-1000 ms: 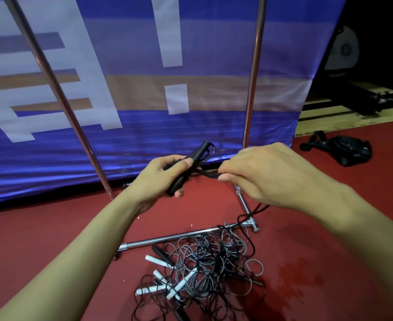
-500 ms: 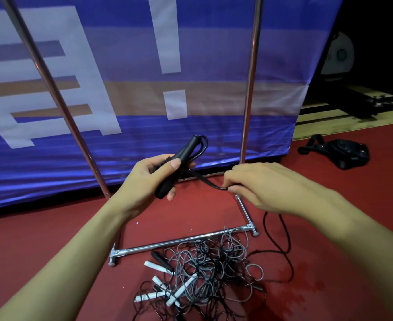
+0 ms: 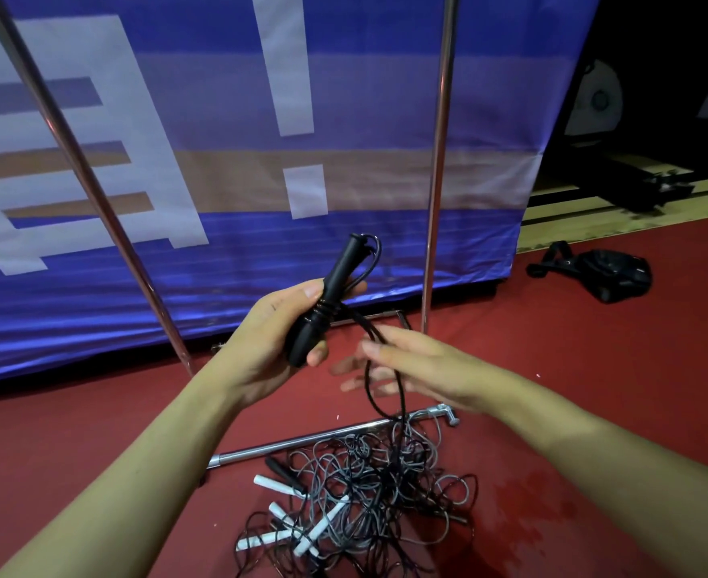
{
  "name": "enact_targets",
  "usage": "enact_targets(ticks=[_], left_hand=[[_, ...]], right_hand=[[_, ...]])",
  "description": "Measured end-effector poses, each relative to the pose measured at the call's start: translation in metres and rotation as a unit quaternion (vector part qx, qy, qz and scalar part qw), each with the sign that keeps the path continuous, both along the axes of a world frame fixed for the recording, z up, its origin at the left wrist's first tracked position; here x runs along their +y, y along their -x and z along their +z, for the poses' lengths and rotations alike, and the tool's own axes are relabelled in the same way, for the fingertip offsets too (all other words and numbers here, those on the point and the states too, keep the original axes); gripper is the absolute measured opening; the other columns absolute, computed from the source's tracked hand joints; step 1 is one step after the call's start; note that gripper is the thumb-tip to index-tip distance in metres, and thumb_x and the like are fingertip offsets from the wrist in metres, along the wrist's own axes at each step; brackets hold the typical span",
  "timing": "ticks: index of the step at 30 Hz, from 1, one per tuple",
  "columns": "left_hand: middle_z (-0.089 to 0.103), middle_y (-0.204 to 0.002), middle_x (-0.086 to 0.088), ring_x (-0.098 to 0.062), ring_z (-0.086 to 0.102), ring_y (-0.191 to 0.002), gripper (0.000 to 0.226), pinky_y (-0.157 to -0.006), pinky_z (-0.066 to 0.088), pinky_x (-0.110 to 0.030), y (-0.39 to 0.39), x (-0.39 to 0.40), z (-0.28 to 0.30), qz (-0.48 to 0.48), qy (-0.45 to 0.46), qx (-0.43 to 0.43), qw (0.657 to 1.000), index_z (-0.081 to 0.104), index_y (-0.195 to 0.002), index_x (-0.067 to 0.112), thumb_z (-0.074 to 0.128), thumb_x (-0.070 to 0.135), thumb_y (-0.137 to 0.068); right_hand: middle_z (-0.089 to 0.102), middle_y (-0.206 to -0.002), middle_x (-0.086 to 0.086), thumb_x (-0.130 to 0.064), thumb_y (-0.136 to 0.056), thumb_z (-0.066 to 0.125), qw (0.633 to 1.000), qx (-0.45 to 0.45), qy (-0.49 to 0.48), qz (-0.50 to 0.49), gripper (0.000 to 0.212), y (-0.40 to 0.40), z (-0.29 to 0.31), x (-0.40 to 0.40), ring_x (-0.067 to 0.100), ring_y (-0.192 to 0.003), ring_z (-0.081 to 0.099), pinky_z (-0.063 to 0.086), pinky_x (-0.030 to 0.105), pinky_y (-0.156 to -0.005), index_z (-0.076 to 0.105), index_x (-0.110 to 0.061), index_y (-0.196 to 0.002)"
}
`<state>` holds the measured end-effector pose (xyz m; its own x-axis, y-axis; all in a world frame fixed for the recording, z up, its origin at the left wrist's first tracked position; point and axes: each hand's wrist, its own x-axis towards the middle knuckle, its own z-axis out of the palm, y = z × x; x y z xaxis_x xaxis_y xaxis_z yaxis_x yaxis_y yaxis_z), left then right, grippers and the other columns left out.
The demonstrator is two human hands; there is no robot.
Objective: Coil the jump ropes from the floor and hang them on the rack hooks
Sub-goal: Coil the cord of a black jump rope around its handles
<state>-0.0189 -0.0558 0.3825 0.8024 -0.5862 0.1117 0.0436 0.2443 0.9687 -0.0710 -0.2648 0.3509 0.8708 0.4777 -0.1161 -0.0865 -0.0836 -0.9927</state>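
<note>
Head view, left hand: the left hand [image 3: 279,333] grips the black handles [image 3: 325,300] of one jump rope, fingers and thumb curled round them, a few turns of cord already wound about their middle.
Head view, right hand: the right hand [image 3: 410,362] is blurred; its fingers look loosely spread with the black cord [image 3: 369,369] running across them. Whether it pinches the cord cannot be told.
Head view, cord: it drops from the handles in a loop to the rope pile [image 3: 360,494] on the red floor [image 3: 594,390].
Head view, pile: tangled grey and black ropes with white handles [image 3: 275,486], lying just in front of the rack's base bar [image 3: 327,435].
Head view, rack: two upright poles [image 3: 437,160] rise out of frame; no hooks are visible.
Step in hand (judgement): winding the cord round the handles.
Method advised: keep tension even, lay turns side by side, draw slack steadily so the pile does not snag.
</note>
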Motion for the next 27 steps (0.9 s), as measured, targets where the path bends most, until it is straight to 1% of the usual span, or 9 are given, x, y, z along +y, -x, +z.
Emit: enact_targets(ticks=[3,6,8,11,14,16,20,24,27], left_hand=[[0.069,-0.134,-0.010,-0.012,0.041,-0.041,0.038,-0.043,0.041,-0.017,0.000,0.000,-0.001,0.000,-0.009,0.010,1.000,0.068,-0.122,0.005,0.050,0.027,-0.097],[0.064,-0.134,-0.017,-0.014,0.045,-0.042,0.038,-0.046,0.037,-0.021,-0.007,0.001,-0.011,-0.002,-0.031,-0.013,0.999,0.070,-0.125,0.006,0.061,0.033,-0.100],[0.055,-0.126,-0.022,-0.017,0.047,-0.044,0.047,-0.048,0.031,-0.027,-0.010,0.002,-0.016,0.001,-0.047,-0.022,0.999,0.072,-0.126,0.009,0.066,0.043,-0.093],[0.054,-0.127,-0.021,-0.019,0.046,-0.048,0.048,-0.047,0.039,-0.024,-0.013,0.001,-0.016,0.005,-0.032,-0.010,0.999,0.071,-0.127,0.010,0.067,0.042,-0.091],[0.066,-0.119,-0.029,-0.021,0.046,-0.051,0.046,-0.047,0.043,-0.024,-0.013,0.000,-0.015,0.006,-0.040,-0.019,0.999,0.067,-0.130,0.006,0.063,0.037,-0.096],[0.061,-0.102,-0.036,-0.023,0.050,-0.047,0.044,-0.048,0.041,-0.025,-0.012,-0.002,-0.016,0.020,-0.068,-0.031,0.997,0.069,-0.127,0.009,0.067,0.039,-0.094],[0.064,-0.077,-0.008,-0.027,0.059,-0.046,0.029,-0.047,0.040,-0.021,-0.004,-0.010,-0.015,0.082,-0.118,-0.092,0.985,0.075,-0.118,0.017,0.067,0.034,-0.095],[0.068,-0.077,-0.015,-0.027,0.064,-0.048,0.026,-0.050,0.041,-0.026,-0.002,-0.017,-0.011,0.128,-0.148,-0.147,0.970,0.073,-0.118,0.018,0.070,0.030,-0.095],[0.070,-0.077,-0.012,-0.027,0.064,-0.047,0.024,-0.049,0.043,-0.023,-0.002,-0.021,-0.010,0.141,-0.153,-0.168,0.964,0.070,-0.119,0.015,0.072,0.020,-0.096]], right_hand=[[0.076,-0.112,0.003,-0.047,-0.104,0.046,0.998,-0.001,-0.036,-0.054,0.032,-0.004,0.002,0.000,0.020,-0.111,0.069,0.044,0.041,-0.099,0.060,-0.019,-0.097],[0.076,-0.083,-0.009,-0.030,-0.107,0.051,0.946,-0.237,0.194,-0.105,0.032,-0.009,0.004,-0.005,0.007,-0.085,0.070,0.052,0.034,-0.088,0.069,-0.019,-0.082],[0.073,-0.072,-0.012,-0.028,-0.103,0.060,0.902,-0.305,0.273,-0.136,0.024,-0.010,0.004,-0.007,0.006,-0.069,0.070,0.055,0.028,-0.072,0.071,-0.018,-0.084],[0.074,-0.070,-0.001,-0.025,-0.099,0.068,0.944,-0.222,0.189,-0.154,0.015,-0.011,0.004,-0.007,0.014,-0.058,0.069,0.055,0.023,-0.063,0.069,-0.014,-0.087],[0.071,-0.072,0.003,-0.020,-0.106,0.055,0.976,-0.161,0.122,-0.086,0.017,-0.009,0.005,-0.007,0.015,-0.057,0.062,0.050,0.020,-0.061,0.067,-0.008,-0.100],[0.068,-0.070,0.000,-0.019,-0.108,0.050,0.974,-0.165,0.136,-0.078,0.018,-0.008,0.003,-0.009,0.014,-0.056,0.061,0.049,0.022,-0.062,0.066,-0.012,-0.102],[0.072,-0.077,0.002,-0.018,-0.110,0.042,0.971,-0.146,0.157,-0.103,0.023,-0.007,0.002,-0.005,0.017,-0.062,0.065,0.054,0.034,-0.067,0.058,-0.016,-0.093],[0.060,-0.060,-0.015,-0.031,-0.105,0.046,0.939,-0.173,0.243,-0.173,0.026,-0.013,0.005,-0.001,0.001,-0.052,0.049,0.042,0.031,-0.062,0.061,-0.028,-0.085],[0.050,-0.048,-0.021,-0.044,-0.102,0.052,0.934,-0.160,0.239,-0.211,0.031,-0.014,0.014,-0.001,-0.001,-0.046,0.044,0.031,0.020,-0.053,0.065,-0.018,-0.091]])
